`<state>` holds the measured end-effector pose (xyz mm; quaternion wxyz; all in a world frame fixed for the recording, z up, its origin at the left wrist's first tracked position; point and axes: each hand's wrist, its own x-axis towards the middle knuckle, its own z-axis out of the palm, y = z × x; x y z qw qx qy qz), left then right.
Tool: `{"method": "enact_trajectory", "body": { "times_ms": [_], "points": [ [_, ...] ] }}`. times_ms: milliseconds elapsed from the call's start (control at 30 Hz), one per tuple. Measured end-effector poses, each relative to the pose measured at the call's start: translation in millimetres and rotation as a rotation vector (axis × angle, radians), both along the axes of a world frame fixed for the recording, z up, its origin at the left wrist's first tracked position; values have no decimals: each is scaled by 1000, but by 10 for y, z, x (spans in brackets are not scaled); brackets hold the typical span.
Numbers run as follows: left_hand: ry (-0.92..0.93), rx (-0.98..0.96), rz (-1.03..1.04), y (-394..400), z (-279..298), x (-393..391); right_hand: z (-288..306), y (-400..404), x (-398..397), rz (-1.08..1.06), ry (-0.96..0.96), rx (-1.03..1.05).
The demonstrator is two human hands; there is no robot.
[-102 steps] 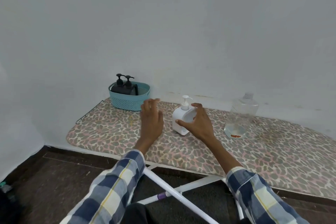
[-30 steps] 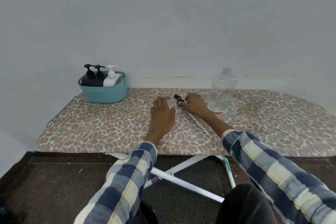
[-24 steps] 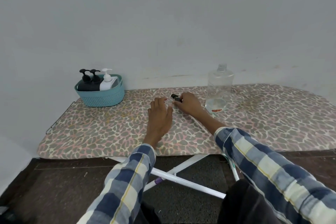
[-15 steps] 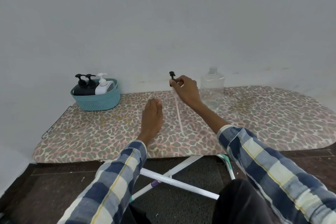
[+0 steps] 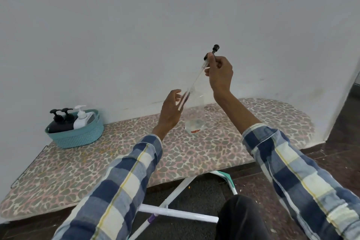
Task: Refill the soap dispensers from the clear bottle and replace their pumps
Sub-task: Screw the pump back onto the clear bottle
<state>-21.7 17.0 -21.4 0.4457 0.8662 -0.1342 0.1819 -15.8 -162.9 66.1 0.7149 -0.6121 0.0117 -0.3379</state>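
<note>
On the ironing board (image 5: 224, 148), the clear bottle (image 5: 194, 119) stands open. Right hand (image 5: 220, 73) pinches the pump (image 5: 211, 54); left hand (image 5: 171, 111), loosely curled, guides its tube (image 5: 191, 84). Best feed it straight in, I judge.

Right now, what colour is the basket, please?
Teal, clearest in the head view: basket.

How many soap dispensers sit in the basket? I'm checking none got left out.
3, all in the teal basket: two black dispensers on its left, one white dispenser on their right. More could be hidden behind them.

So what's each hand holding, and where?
Right hand pinches the pump just below its black head; left hand touches the tube's lower end.
</note>
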Motion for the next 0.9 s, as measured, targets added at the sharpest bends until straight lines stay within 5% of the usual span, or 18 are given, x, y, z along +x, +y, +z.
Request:
{"method": "enact_trajectory", "body": {
  "times_ms": [467,900],
  "points": [
    [121,183,7,123,214,51,-89,-382,49,-11,68,382],
    [111,181,90,1192,171,-311,75,653,-16,150,-58,149]
  ]
}}
